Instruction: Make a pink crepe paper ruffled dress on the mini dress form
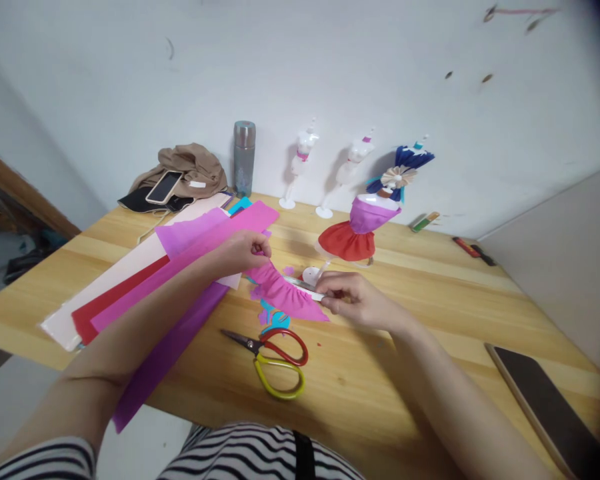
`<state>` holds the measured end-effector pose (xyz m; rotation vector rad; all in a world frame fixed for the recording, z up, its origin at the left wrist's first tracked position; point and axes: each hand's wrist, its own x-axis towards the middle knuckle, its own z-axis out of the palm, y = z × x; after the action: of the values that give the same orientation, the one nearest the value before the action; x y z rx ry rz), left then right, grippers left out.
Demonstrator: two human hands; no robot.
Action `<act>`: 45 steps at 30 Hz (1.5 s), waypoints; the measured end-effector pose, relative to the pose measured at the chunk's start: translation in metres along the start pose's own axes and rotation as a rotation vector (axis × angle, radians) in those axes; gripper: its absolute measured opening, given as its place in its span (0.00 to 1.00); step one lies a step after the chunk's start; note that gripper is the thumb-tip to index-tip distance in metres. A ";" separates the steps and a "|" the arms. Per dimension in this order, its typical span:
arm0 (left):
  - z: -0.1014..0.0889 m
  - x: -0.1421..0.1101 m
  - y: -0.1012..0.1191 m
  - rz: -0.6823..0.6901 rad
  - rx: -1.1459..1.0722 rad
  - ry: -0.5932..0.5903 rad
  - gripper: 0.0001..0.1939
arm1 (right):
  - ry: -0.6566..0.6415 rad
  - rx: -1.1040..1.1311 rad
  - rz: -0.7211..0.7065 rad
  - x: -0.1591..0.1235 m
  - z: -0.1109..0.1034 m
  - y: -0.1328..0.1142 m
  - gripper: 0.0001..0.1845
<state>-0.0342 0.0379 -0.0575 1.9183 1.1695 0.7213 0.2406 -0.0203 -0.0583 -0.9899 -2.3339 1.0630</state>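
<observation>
My left hand (253, 250) is closed, its fingers pinching the upper left end of a gathered pink crepe paper strip (287, 297). My right hand (353, 300) is closed too, gripping the end of a narrow white strip (304, 287) that runs along the pleated upper edge of the pink paper. Below them lie scissors (270, 360) with one red and one yellow handle, blades pointing left. Blue paper scraps (279, 321) lie partly under the pink piece. Just behind my right hand stands a mini dress form (363, 227) in a purple top and red skirt.
Long crepe paper sheets (145, 283) cover the left of the wooden table. Behind are a phone (164, 187) on brown cloth (193, 170), a thermos (244, 160), and white mannequins (306, 157). A blue-dressed form (405, 167) stands farther right. A dark tablet-like device (545, 407) lies front right.
</observation>
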 end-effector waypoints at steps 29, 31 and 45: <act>0.052 -0.022 0.026 0.173 0.336 -0.228 0.05 | 0.087 0.530 0.177 -0.081 0.036 0.061 0.19; 0.052 -0.022 0.022 0.147 0.324 -0.248 0.05 | 0.139 0.590 0.248 -0.082 0.039 0.069 0.17; 0.052 -0.019 0.014 0.120 0.275 -0.299 0.05 | 0.222 0.193 0.056 -0.072 0.043 0.063 0.13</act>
<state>0.0049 -0.0002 -0.0760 2.2486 1.0120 0.3287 0.2918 -0.0652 -0.1383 -1.0464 -1.9972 1.1139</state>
